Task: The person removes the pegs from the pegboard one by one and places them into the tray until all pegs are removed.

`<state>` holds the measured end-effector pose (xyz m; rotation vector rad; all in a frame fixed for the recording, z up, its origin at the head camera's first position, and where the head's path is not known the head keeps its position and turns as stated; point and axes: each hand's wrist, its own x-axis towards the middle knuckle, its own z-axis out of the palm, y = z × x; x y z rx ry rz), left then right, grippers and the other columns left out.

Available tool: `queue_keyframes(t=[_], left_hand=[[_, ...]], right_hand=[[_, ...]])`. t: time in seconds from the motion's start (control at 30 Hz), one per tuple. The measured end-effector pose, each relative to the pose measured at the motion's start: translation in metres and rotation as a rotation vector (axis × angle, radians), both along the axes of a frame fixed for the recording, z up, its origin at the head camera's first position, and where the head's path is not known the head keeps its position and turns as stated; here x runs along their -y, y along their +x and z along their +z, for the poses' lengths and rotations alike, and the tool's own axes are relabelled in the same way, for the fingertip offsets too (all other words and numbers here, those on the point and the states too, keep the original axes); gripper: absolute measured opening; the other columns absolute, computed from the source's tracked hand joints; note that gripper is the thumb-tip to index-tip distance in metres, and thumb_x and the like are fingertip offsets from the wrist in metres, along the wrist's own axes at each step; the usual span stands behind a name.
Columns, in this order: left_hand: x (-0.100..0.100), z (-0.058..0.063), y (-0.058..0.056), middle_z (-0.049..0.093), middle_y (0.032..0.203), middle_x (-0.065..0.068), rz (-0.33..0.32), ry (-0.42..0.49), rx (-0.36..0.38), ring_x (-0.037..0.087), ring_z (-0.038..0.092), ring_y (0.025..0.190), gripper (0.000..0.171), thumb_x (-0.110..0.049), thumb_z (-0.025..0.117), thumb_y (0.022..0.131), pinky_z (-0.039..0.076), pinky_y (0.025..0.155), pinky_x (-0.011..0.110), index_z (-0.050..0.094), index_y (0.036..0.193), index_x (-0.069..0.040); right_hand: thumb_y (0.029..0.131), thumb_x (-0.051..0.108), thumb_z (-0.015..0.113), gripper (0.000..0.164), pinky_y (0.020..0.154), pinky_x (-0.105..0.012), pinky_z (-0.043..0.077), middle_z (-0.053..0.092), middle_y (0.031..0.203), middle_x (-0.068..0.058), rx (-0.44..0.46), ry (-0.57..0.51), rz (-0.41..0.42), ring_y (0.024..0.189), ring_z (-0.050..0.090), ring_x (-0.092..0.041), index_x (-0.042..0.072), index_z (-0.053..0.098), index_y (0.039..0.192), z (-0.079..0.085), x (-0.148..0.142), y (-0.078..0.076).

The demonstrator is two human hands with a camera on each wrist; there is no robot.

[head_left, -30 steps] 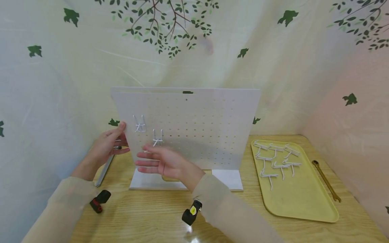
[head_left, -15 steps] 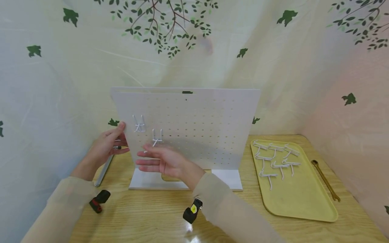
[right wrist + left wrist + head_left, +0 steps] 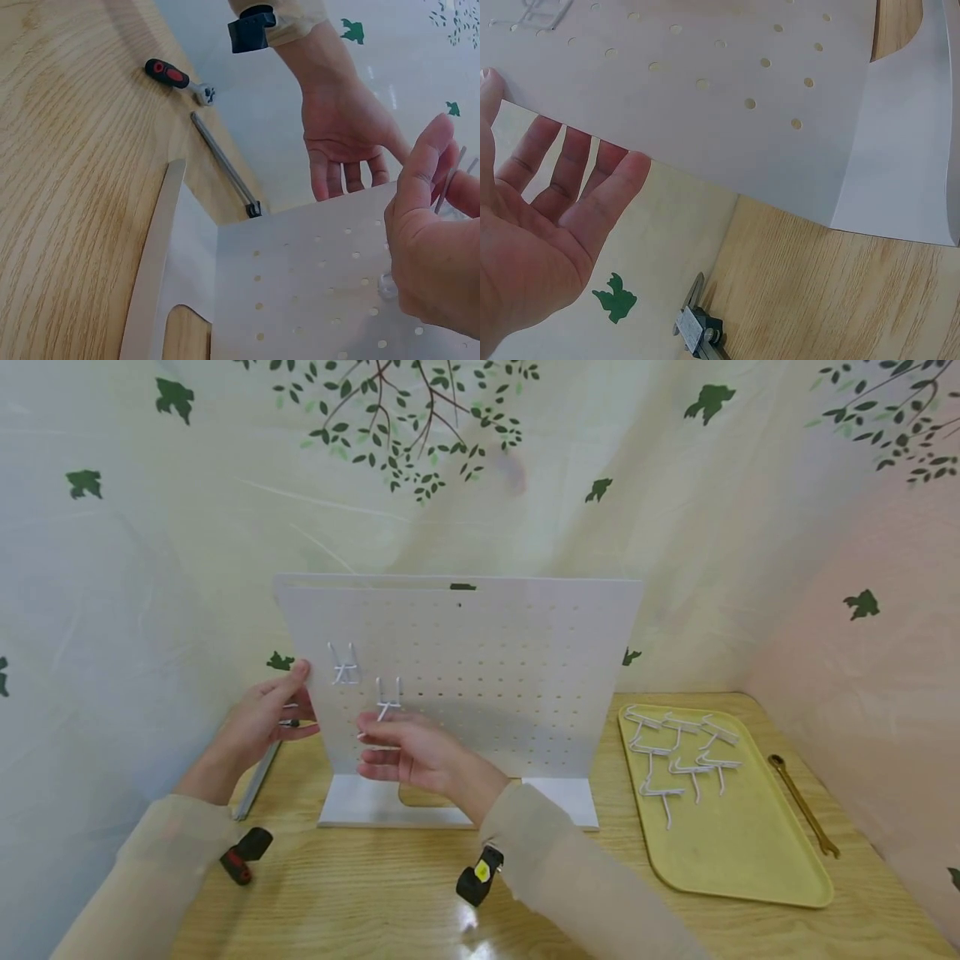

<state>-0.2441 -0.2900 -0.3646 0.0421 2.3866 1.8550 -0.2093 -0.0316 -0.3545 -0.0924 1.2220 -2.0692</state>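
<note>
A white pegboard (image 3: 487, 652) stands upright on its base, with two white wire hooks on its left part. The upper-left hook (image 3: 344, 667) hangs free of both hands. My right hand (image 3: 427, 756) is at the lower hook (image 3: 388, 704), its thumb and forefinger pinching the wire prong; the fingers cover part of it. In the right wrist view the right hand (image 3: 442, 240) has thin wire between its fingertips. My left hand (image 3: 262, 718) grips the board's left edge, thumb in front and fingers behind, as the left wrist view also shows around the hand (image 3: 547, 217).
A yellow tray (image 3: 735, 868) at the right holds several white hooks (image 3: 667, 793). Beside it lies a gold-coloured wrench (image 3: 806, 810). A metal caliper (image 3: 258, 781) lies left of the board. A tool with a black-and-red handle (image 3: 166, 73) lies near the left arm.
My right hand has moved slightly right, and its fingers have drawn in from an extended pose to pinch the lower hook. The left hand stays on the board's edge.
</note>
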Motion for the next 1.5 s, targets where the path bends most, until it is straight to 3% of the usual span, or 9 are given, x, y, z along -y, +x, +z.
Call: queue_keyframes(t=[0.2,0.3,0.63,0.93,1.2,1.4,1.5], left_hand=[[-0.001,0.000,0.000,0.065,0.106,0.006,0.003,-0.021,-0.007,0.018,0.069,0.094,0.061,-0.066,0.046,0.099,0.061,0.081,0.038,0.060,0.124,-0.012],[-0.001,0.000,0.000,0.064,0.107,0.007,0.001,-0.034,-0.012,0.018,0.069,0.095,0.063,-0.066,0.046,0.099,0.061,0.081,0.038,0.059,0.126,-0.011],[0.002,0.000,0.000,0.064,0.106,0.006,-0.002,-0.020,0.002,0.018,0.068,0.094,0.066,-0.064,0.045,0.100,0.061,0.081,0.038,0.057,0.128,-0.005],[0.001,0.000,0.001,0.065,0.102,0.004,0.005,-0.005,-0.003,0.018,0.069,0.093,0.061,-0.065,0.048,0.098,0.061,0.080,0.036,0.062,0.118,-0.008],[0.001,-0.001,0.001,0.066,0.102,0.004,0.001,-0.002,-0.014,0.017,0.069,0.093,0.058,-0.063,0.048,0.100,0.061,0.080,0.036,0.063,0.117,-0.010],[0.000,-0.001,0.001,0.066,0.101,0.004,0.000,0.013,-0.009,0.018,0.069,0.093,0.056,-0.063,0.049,0.099,0.061,0.080,0.036,0.064,0.116,-0.011],[-0.001,0.000,0.002,0.066,0.102,0.004,0.005,0.019,-0.003,0.018,0.069,0.092,0.057,-0.063,0.049,0.099,0.061,0.080,0.036,0.063,0.117,-0.011]], right_hand=[[0.102,0.013,0.063,0.024,0.065,-0.028,0.061,0.065,0.091,-0.005,-0.017,0.041,0.008,0.066,0.063,-0.014,0.002,0.062,0.124,0.002,-0.002,0.002],[0.103,0.015,0.063,0.026,0.064,-0.027,0.060,0.065,0.091,-0.005,-0.047,0.060,0.008,0.064,0.063,-0.013,0.001,0.061,0.124,0.001,-0.003,0.002],[0.104,0.018,0.062,0.039,0.065,-0.028,0.061,0.067,0.098,-0.010,-0.256,0.169,0.071,0.069,0.065,-0.015,0.002,0.057,0.139,0.002,-0.026,-0.001],[0.104,0.022,0.062,0.038,0.070,-0.042,0.063,0.072,0.102,-0.020,-0.548,0.348,0.038,0.073,0.072,-0.020,-0.005,0.059,0.131,0.006,-0.062,-0.005],[0.101,0.019,0.067,0.035,0.067,-0.041,0.063,0.073,0.097,-0.015,-0.670,0.471,0.019,0.072,0.071,-0.024,-0.005,0.064,0.126,0.012,-0.100,-0.005],[0.101,0.018,0.066,0.033,0.064,-0.042,0.063,0.073,0.092,-0.012,-0.769,0.547,-0.009,0.076,0.069,-0.044,-0.004,0.065,0.125,0.019,-0.133,-0.001],[0.101,0.017,0.066,0.031,0.063,-0.042,0.063,0.072,0.090,-0.012,-0.815,0.581,-0.025,0.074,0.069,-0.042,-0.005,0.065,0.122,0.023,-0.151,0.002]])
